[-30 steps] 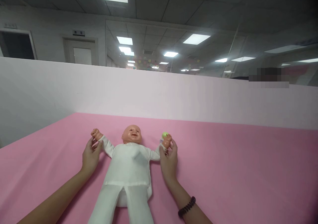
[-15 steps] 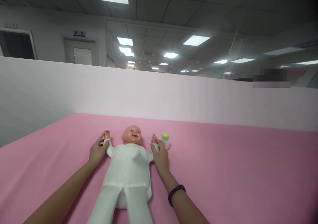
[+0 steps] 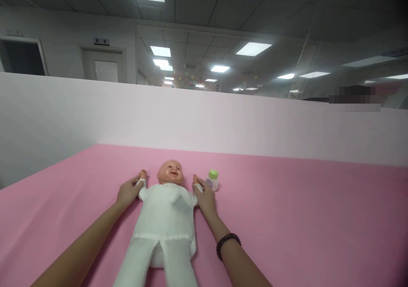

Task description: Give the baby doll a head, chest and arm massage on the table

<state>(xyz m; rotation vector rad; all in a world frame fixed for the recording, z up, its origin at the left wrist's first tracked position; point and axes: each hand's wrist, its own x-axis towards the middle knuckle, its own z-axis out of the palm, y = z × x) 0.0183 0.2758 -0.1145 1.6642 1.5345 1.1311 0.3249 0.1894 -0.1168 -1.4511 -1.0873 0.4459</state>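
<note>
Baby doll (image 3: 165, 212) flat on back between my hands. L hand (image 3: 128, 193), R hand (image 3: 204, 198) grasping its wrists, fingers closed. Step: pinning arms out. Green-capped bottle (image 3: 213, 180) just past R fingers; reaching it needs R hand freed.

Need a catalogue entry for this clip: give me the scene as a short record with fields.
left hand: left hand holds the arm of the baby doll at the cuff
right hand: right hand holds the doll's other arm at the cuff
doll pose: on its back, face up, white suit
nearby: small bottle, green cap, upright, beside the right hand
surface: pink sheet
wrist: black coiled bracelet on the right
</note>
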